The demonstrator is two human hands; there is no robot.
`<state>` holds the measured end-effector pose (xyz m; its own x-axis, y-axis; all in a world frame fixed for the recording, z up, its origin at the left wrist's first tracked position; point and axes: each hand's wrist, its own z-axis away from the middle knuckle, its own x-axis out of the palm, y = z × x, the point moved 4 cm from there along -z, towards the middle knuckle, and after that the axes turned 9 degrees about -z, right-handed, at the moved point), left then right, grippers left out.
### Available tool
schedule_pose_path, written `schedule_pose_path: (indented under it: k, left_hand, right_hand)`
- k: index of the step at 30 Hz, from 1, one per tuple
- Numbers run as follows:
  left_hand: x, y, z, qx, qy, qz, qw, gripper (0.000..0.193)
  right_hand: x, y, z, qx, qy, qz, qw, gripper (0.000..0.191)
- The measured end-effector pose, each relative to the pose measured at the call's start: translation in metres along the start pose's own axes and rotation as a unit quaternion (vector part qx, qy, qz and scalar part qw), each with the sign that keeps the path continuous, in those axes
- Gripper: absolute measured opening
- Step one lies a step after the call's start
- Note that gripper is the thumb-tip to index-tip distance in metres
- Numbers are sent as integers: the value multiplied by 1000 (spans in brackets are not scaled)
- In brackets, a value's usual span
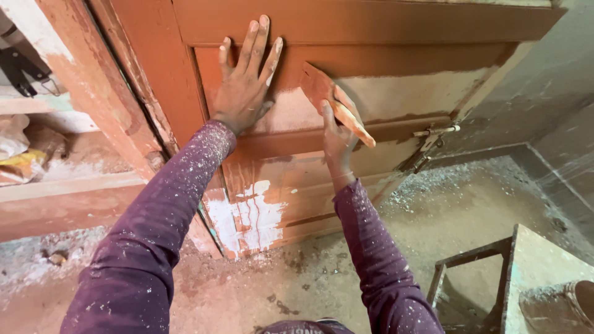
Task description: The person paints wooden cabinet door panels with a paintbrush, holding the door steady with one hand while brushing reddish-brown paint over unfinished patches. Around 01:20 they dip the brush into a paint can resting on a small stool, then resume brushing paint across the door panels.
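Note:
A reddish-brown panelled wooden door (383, 25) fills the upper middle of the head view. Part of its recessed panel is rubbed pale and dusty. My left hand (246, 83) lies flat on the panel with fingers spread, holding nothing. To its right, my right hand (337, 133) grips a flat orange-brown sanding block (334, 102) and presses it against the same panel. Both sleeves are purple and speckled with white dust.
A metal latch (433, 133) sticks out at the door's right edge. The door frame (93, 80) stands at the left. White patches show on the door's lower panel (253, 213). The dusty floor (445, 204) holds a stool or frame (495, 272) at the lower right.

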<state>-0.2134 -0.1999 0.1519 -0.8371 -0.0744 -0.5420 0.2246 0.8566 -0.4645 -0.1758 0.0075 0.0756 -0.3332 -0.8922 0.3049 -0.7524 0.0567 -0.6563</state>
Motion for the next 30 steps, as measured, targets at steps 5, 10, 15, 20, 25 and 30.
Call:
schedule_pose_path:
  k: [5, 10, 15, 20, 25, 30]
  left_hand:
    - [0, 0, 0, 8, 7, 13, 1000, 133]
    - [2, 1, 1, 19, -8, -36, 999, 135]
    - [4, 6, 2, -6, 14, -90, 996, 134]
    - [9, 10, 4, -12, 14, -79, 997, 135]
    - [1, 8, 8, -2, 19, 12, 1000, 129]
    - [-4, -2, 19, -15, -2, 104, 994, 118]
  right_hand:
    - [4, -6, 5, -46, -5, 33, 998, 33]
    - [8, -23, 7, -56, 49, 46, 996, 30]
    - [22, -52, 16, -173, 34, 176, 969, 33]
    - [47, -62, 23, -189, 14, 177, 966, 37]
    - [62, -68, 33, -154, -32, 128, 979, 42]
    - [56, -69, 26, -160, -47, 115, 979, 39]
